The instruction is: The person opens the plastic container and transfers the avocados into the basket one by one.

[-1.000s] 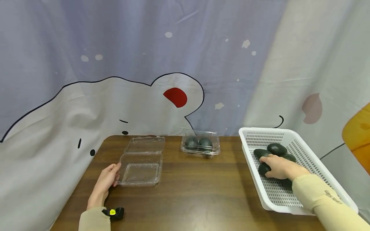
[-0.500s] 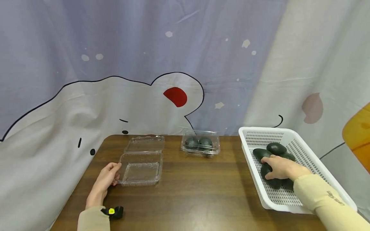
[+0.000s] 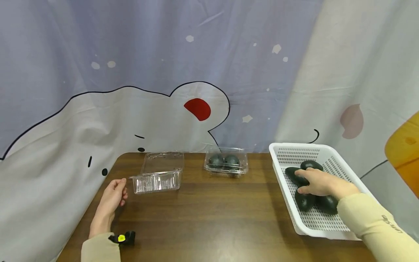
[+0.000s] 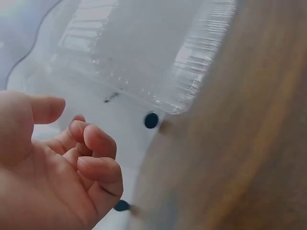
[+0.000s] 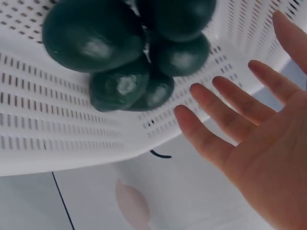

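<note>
A clear plastic clamshell container (image 3: 157, 182) stands at the left back of the table with its lid (image 3: 163, 162) folded back and its front wall facing me. Just left of it, my left hand (image 3: 111, 198) holds nothing, its fingers loosely curled; the left wrist view shows a gap between the fingers and the container (image 4: 144, 43). On the right, several dark green avocados (image 3: 304, 201) lie in a white perforated basket (image 3: 296, 218). Over them my right hand (image 3: 322, 183) reaches with spread fingers. In the right wrist view its palm (image 5: 273, 153) is bare beside the avocados (image 5: 93, 36).
Another clear clamshell (image 3: 226, 171), closed, holds avocados (image 3: 231, 162) at the table's back middle. Brown wooden table (image 3: 212, 218) lies between the containers and the basket. A patterned curtain (image 3: 147, 116) hangs right behind the table's back edge.
My left hand has let go of the open clamshell and drawn left, while the container shifted back and its front wall came into view. Avocados in the basket have shifted under my right hand.
</note>
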A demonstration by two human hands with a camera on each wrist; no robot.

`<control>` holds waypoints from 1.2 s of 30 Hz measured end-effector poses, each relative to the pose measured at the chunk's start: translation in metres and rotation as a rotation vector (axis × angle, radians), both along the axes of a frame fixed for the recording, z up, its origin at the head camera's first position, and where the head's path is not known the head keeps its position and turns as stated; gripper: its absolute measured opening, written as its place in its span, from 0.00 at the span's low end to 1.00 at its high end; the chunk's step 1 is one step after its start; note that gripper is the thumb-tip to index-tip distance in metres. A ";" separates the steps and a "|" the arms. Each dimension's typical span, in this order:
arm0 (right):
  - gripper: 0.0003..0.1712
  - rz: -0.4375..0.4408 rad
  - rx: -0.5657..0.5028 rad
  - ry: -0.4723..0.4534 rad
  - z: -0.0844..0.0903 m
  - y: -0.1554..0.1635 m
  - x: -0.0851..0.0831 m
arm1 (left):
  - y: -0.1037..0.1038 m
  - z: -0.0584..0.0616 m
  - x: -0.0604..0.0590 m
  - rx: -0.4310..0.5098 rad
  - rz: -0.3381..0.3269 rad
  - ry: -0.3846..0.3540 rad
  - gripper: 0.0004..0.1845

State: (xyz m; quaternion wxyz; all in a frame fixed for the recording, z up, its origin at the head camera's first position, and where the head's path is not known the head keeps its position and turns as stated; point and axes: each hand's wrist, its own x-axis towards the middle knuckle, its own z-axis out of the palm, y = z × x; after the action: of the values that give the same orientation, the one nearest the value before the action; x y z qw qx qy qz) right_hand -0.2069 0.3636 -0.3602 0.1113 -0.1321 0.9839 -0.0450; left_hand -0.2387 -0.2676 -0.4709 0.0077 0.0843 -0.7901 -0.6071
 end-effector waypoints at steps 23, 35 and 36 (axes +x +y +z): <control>0.18 0.272 -0.003 0.317 0.054 -0.092 -0.036 | 0.092 0.089 0.014 -0.039 -0.303 0.313 0.14; 0.15 0.348 0.008 0.322 0.039 -0.150 -0.061 | 0.171 0.073 -0.017 0.019 -0.498 0.286 0.10; 0.15 0.346 0.008 0.315 0.037 -0.155 -0.064 | 0.176 0.072 -0.019 0.026 -0.510 0.281 0.10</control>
State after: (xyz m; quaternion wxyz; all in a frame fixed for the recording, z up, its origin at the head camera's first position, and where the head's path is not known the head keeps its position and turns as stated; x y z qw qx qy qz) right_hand -0.2704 0.2090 -0.3234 -0.0372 -0.3036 0.9521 -0.0001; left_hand -0.2574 -0.0915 -0.3994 -0.0369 -0.2017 -0.7691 -0.6054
